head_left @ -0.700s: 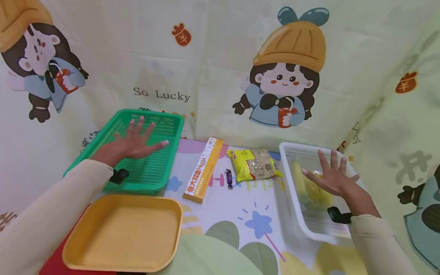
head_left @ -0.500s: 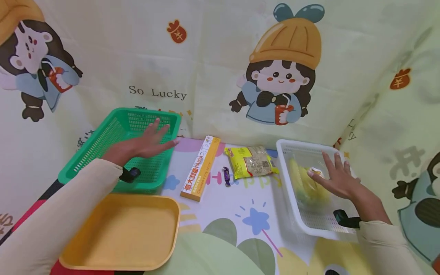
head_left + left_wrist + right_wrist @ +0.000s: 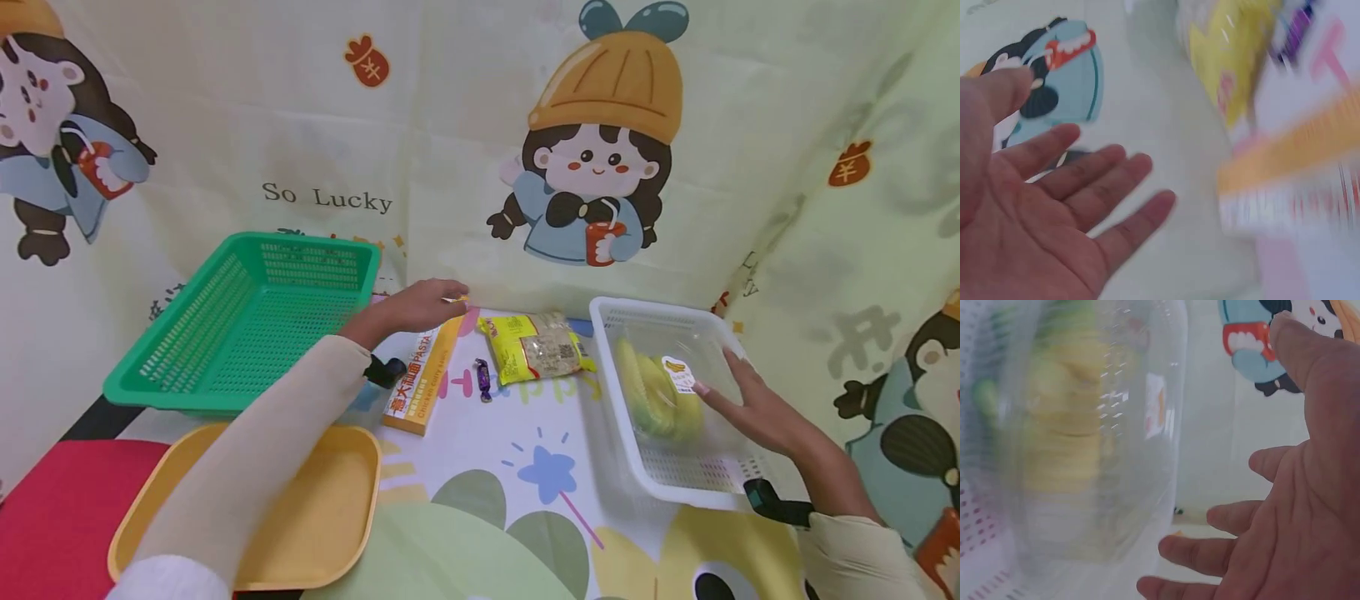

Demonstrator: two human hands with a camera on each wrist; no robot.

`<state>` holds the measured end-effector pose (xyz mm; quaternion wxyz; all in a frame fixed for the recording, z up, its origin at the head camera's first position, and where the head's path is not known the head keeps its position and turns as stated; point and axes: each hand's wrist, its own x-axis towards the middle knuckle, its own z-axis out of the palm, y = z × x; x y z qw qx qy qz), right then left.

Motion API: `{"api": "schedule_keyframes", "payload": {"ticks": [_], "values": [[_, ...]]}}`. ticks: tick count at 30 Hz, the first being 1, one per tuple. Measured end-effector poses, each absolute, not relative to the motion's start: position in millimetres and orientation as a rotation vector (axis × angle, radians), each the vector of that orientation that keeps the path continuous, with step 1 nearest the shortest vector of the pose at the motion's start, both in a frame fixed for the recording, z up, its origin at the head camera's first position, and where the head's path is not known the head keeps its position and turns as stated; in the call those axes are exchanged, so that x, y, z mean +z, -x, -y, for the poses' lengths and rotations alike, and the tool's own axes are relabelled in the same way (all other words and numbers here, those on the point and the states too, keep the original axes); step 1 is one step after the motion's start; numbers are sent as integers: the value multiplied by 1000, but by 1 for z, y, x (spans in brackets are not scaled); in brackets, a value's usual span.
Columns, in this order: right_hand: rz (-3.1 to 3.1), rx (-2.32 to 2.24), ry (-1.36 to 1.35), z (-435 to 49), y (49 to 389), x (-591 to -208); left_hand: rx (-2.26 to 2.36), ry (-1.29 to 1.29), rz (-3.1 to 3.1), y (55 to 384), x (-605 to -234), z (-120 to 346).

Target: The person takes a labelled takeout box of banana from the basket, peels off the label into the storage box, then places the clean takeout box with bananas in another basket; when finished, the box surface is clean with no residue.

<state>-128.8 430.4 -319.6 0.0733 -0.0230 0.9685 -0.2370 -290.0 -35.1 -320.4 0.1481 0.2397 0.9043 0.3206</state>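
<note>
My left hand (image 3: 416, 310) reaches over the far end of an orange-and-white pasta box (image 3: 422, 385). In the left wrist view its fingers are spread and slightly bent, apart from the blurred box. To the right of the box lie a purple wrapped candy (image 3: 483, 381) and a yellow food bag (image 3: 513, 354) with a see-through panel. My right hand (image 3: 765, 417) hovers at the right side of a white basket (image 3: 697, 497), fingers spread. In the basket sits a clear plastic container (image 3: 1116, 487) with bananas (image 3: 648, 400) inside; the right wrist view shows a gap between hand and container.
A green basket (image 3: 300, 325) stands at the back left. In front of it is a yellow tray (image 3: 330, 512), partly behind my left forearm, beside a red surface (image 3: 67, 508). A printed cloth wall (image 3: 450, 167) rises behind everything.
My left hand has moved right, from over the green basket to the pasta box's far end. My right hand has shifted right and slightly down to the basket's side. The view has turned slightly.
</note>
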Motion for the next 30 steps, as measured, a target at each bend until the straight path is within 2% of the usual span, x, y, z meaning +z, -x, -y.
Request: {"api": "schedule_keyframes", "payload": {"ticks": [6, 13, 22, 30], "values": [[-2861, -707, -41, -442, 117, -330, 1223, -799, -2459, 304, -336, -32], [-2839, -734, -94, -443, 120, -331, 1492, -688, -2314, 312, -341, -78], [-2824, -751, -147, -453, 115, -335, 1575, -899, -2248, 320, -349, -147], [-2796, -769, -153, -454, 120, -340, 1575, -890, -2222, 320, -363, -190]]}}
